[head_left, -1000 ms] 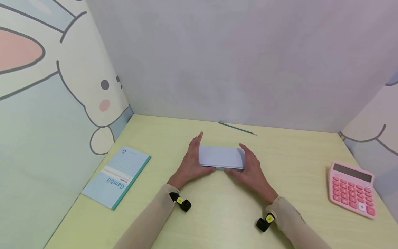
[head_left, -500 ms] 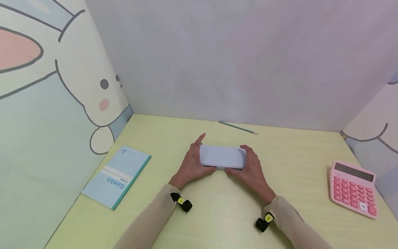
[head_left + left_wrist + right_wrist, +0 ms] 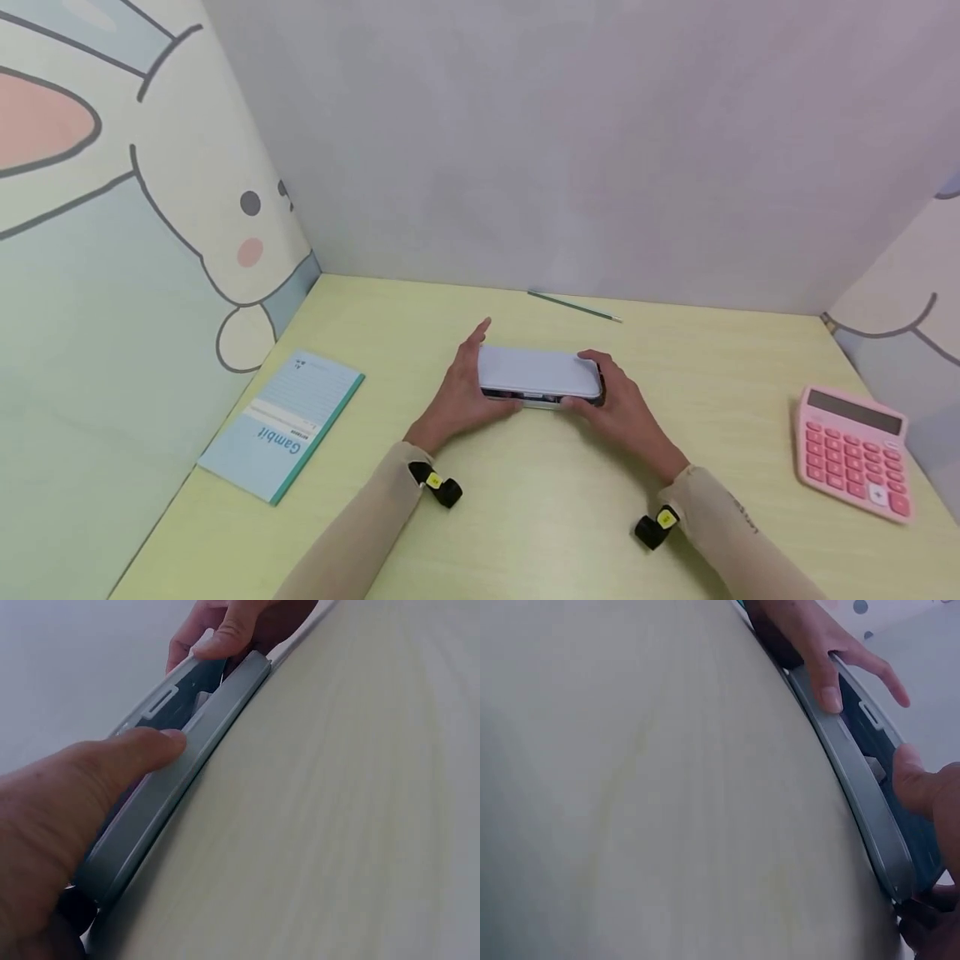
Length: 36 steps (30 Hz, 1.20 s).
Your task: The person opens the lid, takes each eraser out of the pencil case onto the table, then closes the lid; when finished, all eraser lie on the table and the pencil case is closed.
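A flat pencil case with a white lid rests on the table between both hands. Its lid stands slightly raised along the front, so a dark gap shows above the grey-blue lower half. My left hand grips the left end, its thumb pressed to the front of the lower half. At the right end, my right hand holds the lid, thumb under its front edge and fingers bent over the far side. A slotted clasp shows on the lid's edge. The contents are mostly hidden.
To the left lies a light-blue notebook with a green spine. Behind the case, a thin dark-green pencil lies near the back wall. A pink calculator sits at the far right.
The case's lid has come up at the front, opening a dark gap above the lower half. My right hand has shifted slightly right; my left hand has stayed nearly in place.
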{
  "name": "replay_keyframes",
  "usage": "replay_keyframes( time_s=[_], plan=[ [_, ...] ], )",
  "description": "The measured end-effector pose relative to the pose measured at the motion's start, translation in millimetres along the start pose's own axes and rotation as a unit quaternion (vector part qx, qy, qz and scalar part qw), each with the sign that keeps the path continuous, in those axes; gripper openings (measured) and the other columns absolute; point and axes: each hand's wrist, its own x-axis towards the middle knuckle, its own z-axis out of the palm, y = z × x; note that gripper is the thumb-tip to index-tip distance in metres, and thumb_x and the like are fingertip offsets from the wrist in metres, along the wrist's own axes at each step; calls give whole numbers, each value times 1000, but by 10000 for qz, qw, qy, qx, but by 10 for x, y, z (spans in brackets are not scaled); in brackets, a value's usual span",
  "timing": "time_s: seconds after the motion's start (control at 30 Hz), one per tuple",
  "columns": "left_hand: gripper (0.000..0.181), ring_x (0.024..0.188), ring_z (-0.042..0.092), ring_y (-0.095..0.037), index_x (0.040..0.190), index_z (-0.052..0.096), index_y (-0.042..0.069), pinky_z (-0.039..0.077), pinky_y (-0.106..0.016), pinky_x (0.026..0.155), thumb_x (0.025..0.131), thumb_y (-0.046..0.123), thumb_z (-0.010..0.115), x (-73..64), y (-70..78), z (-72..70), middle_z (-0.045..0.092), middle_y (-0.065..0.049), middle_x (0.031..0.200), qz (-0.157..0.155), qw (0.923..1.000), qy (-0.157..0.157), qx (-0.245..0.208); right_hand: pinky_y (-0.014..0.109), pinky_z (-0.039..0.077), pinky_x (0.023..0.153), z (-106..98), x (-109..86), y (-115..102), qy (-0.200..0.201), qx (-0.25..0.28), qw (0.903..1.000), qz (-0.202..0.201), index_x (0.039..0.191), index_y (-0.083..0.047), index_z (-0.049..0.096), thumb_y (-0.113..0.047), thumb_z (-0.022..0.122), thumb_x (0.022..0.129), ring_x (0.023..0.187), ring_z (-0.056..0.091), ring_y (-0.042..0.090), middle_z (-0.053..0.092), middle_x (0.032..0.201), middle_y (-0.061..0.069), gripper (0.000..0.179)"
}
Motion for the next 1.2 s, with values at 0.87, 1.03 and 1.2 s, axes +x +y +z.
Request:
replay_keyframes(
  time_s=[0.87,1.03,1.2],
  plan=[
    [133,150,54,-39,169,-8,50,40,-55,128,84,35,94,16,-191,-189,31,-8,172,125,9988,-386,-271,42,62,86,-456,441,19,-822,385,9955,273,151,-9,43,-45,32,118,114,73,38,67,137,27,50],
    [136,150,54,-39,168,-12,53,41,-57,126,84,38,94,18,-203,-193,29,-7,173,86,9990,-388,-192,40,62,80,-466,517,-6,-732,453,9950,514,149,-8,44,-51,29,117,111,74,39,67,131,29,55],
    [137,158,42,-38,169,-15,47,37,-60,128,84,44,93,26,-229,-198,24,-9,176,157,9991,-346,183,40,62,78,-477,546,-41,-728,432,9943,653,151,-7,42,-54,26,116,112,73,40,67,130,30,60]
  ],
)
